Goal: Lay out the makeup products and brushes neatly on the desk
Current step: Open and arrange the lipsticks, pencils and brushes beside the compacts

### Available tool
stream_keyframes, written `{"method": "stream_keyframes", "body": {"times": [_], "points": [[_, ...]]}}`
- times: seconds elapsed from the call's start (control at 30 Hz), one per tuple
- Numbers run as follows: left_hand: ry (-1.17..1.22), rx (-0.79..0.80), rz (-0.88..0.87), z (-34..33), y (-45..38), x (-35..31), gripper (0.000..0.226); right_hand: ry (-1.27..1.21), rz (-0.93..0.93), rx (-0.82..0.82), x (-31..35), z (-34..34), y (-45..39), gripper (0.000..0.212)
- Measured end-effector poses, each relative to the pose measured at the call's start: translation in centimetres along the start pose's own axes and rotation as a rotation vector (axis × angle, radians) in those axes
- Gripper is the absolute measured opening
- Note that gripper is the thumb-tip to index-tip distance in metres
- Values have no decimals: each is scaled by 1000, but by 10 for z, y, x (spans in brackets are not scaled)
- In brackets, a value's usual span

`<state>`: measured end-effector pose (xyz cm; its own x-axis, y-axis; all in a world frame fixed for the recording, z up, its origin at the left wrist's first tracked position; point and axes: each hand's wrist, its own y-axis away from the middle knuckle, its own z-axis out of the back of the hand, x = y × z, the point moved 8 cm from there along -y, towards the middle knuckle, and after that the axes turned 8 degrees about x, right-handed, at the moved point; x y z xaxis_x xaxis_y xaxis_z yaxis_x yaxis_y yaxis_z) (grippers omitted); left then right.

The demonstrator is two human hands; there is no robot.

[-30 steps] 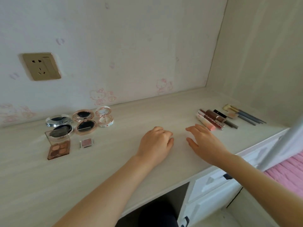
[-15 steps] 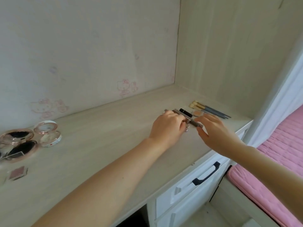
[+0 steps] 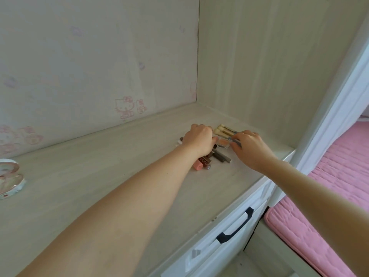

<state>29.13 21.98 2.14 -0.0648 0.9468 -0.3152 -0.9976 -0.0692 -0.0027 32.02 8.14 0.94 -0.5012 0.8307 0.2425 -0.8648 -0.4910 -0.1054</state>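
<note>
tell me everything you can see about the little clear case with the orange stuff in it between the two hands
The small clear case looks like transparent plastic, squarish, with an orange-peach product inside. It lies flat on the pale wood-look desk, just in front of the cream-bristled brushes and behind the dark pencils. The left hand touches its left edge with the thumb tip, and the right hand meets its right side with the fingertips. Whether it has a lid or is being lifted cannot be told.

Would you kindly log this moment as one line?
left hand: over tubes | right hand: on brush handles | small clear case: between hands
</note>
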Motion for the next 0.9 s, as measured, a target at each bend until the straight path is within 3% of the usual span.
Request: {"method": "stream_keyframes", "body": {"times": [0.33, 0.67, 0.9], "points": [[22, 102, 86, -17, -20, -7, 36, -18, -28, 6, 5, -11, -6, 47], [278, -38, 58, -19, -11, -10, 29, -204, -84, -69, -1, -4, 2, 50], [442, -232, -38, -1, 9, -20, 13, -366, -26, -203, 2, 8, 16, 27]]}}
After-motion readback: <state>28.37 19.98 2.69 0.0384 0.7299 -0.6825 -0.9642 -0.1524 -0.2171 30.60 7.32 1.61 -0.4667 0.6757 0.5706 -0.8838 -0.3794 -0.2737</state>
